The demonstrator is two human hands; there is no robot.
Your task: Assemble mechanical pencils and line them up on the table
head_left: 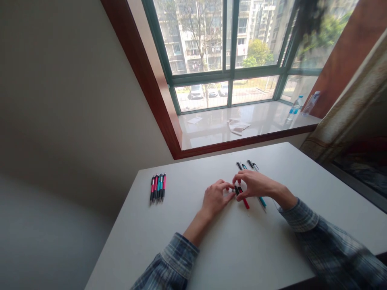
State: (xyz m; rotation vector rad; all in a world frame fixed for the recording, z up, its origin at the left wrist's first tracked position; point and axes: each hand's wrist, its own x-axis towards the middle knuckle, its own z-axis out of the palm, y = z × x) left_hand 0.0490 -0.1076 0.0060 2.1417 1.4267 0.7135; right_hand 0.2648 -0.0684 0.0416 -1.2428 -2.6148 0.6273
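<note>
My left hand (215, 197) rests low over the table, thumb and forefinger closed around a small dark piece too hidden to name. Facing it, my right hand (256, 184) curves its thumb and fingers around a black pen grip (236, 191). Right beside that grip lies a red pen barrel (246, 204), partly under my right thumb. A teal pen barrel (262, 202) sticks out below my right palm. Beyond my right knuckles are black pen tops with clips (250, 163); their lower parts are covered by the hand.
At the table's left lies a row of several red, teal and black pens (157, 187), side by side. The white table (181, 241) meets a window sill (205, 135) holding a crumpled cloth (238, 126) and two plastic bottles (294, 108). A curtain (338, 104) hangs at right.
</note>
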